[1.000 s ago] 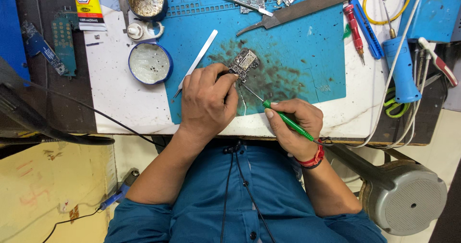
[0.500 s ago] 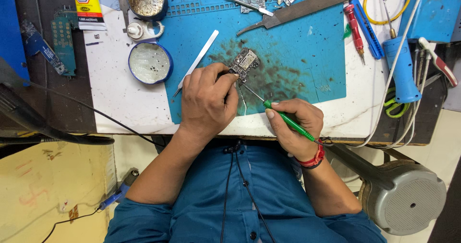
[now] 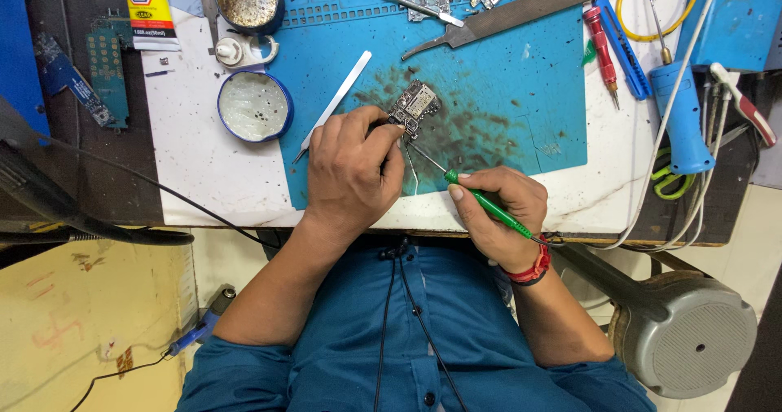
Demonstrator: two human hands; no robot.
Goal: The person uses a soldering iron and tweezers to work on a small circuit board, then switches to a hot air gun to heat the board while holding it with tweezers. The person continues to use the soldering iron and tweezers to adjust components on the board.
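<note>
Right hand [image 3: 497, 212] closed round a green iron [image 3: 486, 207], tip aimed toward 10 o'clock at the board [image 3: 414, 104]. Left hand [image 3: 352, 168] curled, fingertips pinching the board's near edge; board lies flat on the blue mat [image 3: 521, 86]. At 9 o'clock of the board, white tweezers [image 3: 336, 104], then a round tin [image 3: 255, 106]. Farther, at 1 o'clock, a long file [image 3: 529, 9].

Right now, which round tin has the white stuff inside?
The blue-rimmed round tin nearest the left hand; the darker tin above holds brownish crumbs.
</note>
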